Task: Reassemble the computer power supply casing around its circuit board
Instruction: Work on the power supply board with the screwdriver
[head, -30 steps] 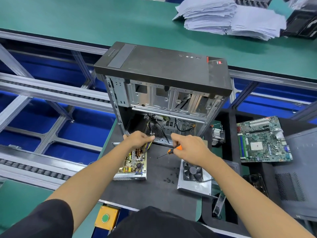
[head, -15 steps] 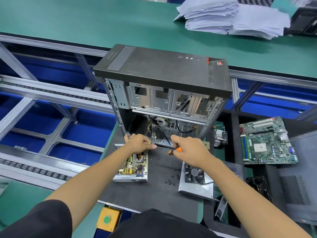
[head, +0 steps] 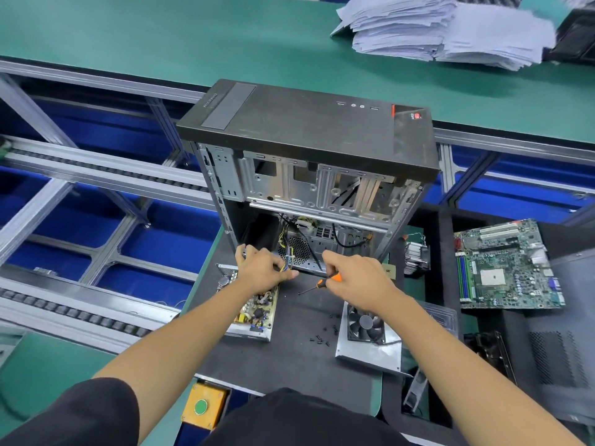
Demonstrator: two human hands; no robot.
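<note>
Your left hand (head: pixel 262 268) is curled around the bundle of wires (head: pixel 287 263) at the far end of the circuit board (head: pixel 257 309), which sits in the open lower half of the casing (head: pixel 249 333) on the dark worktop (head: pixel 289 358), just left of centre and right in front of the open computer tower (head: pixel 309 162). Gripping the wires there looks like a way to gather them clear of the edge, so the cover does not trap them when it goes on. Your right hand (head: pixel 357 281) is closed on the orange-handled screwdriver (head: pixel 322 282), its tip pointing left and resting low over the worktop between your 2 hands; that keeps the tool ready without putting it down. The cover with the fan (head: pixel 367 333) lies just right of the board, under your right wrist, within easy reach for closing the box. A scatter of small black screws (head: pixel 322 336) lies between the 2 halves. A motherboard (head: pixel 505 265) lies well apart on the right, and a stack of papers (head: pixel 444 30) lies on the far green bench (head: pixel 161 37).

Compared with half a second ago, little has changed: both hands hold the same things in much the same places, and the board, cover and screws lie as they did. Only your viewpoint has shifted slightly.
</note>
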